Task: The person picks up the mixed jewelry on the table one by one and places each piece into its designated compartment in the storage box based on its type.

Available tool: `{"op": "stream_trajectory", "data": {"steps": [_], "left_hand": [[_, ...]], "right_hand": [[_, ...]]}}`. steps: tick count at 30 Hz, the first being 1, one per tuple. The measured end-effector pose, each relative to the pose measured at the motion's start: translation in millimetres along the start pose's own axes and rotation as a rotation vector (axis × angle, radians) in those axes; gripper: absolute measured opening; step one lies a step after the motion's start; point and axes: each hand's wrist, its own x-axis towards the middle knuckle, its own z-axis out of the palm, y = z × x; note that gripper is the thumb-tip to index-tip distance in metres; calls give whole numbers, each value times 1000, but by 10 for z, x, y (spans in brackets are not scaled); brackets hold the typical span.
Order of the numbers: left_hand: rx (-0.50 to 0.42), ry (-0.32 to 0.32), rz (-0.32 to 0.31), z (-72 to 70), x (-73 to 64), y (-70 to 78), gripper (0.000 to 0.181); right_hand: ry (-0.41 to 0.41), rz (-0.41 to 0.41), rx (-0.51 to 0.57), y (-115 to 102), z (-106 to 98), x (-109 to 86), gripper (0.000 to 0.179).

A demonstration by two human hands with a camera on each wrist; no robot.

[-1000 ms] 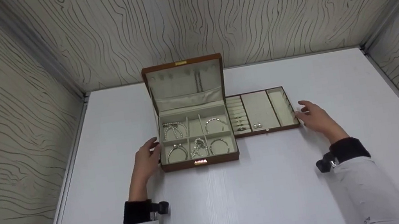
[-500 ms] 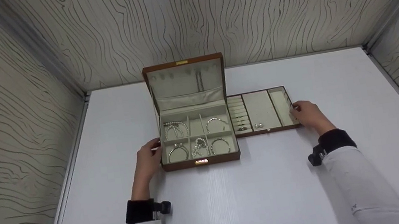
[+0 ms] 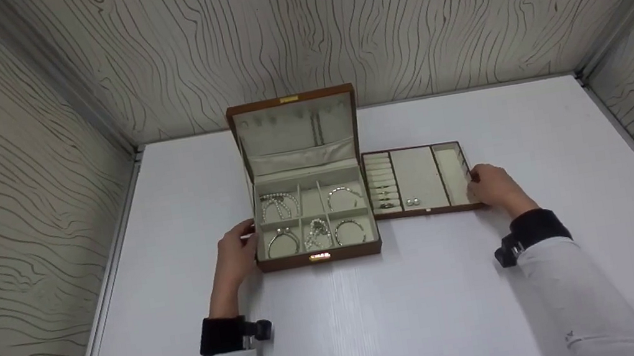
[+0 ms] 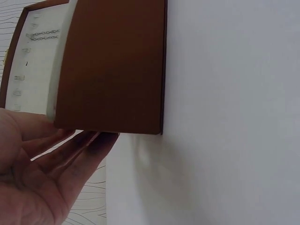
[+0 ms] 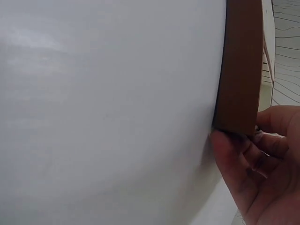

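Note:
In the head view a brown jewelry box (image 3: 279, 264) stands with its lid (image 3: 289, 98) raised. Several compartments hold bead strands (image 3: 318, 234) and bracelets (image 3: 349, 223). My left hand (image 3: 234, 256) rests against the box's left side; in the left wrist view its extended fingers (image 4: 79, 168) touch the brown side wall. To the right of the box lies a shallow jewelry tray (image 3: 417, 172) with ring slots and a pair of stud earrings (image 3: 413, 202). My right hand (image 3: 497, 185) pinches the tray's right end, thumb over the rim and fingers at the outer wall.
Both things are on a white table (image 3: 339, 325), near its back edge. Wood-grain patterned panels (image 3: 307, 28) stand behind and at the sides. A chain necklace (image 3: 316, 129) hangs inside the lid. Each wrist wears a black band with a small camera.
My right hand has moved in from beside the tray and taken hold of its right end. The tray has shifted slightly right and toward me. The left hand has barely moved.

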Motion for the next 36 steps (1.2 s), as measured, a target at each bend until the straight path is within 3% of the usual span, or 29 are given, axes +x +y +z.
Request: {"op": "stream_trajectory", "data": {"steps": [11, 17, 26, 36], "left_hand": [[14, -4, -16, 3, 2, 17, 39], [34, -1, -3, 5, -6, 53, 38], [22, 1, -12, 0, -35, 95, 39], [42, 31, -40, -11, -109, 231, 45]], "right_hand": [[-44, -12, 7, 57, -112, -211, 27], [-81, -39, 127, 125, -167, -332, 38], [-31, -31, 221, 169, -217, -511, 37], [58, -14, 207, 90, -280, -702, 38]]}}
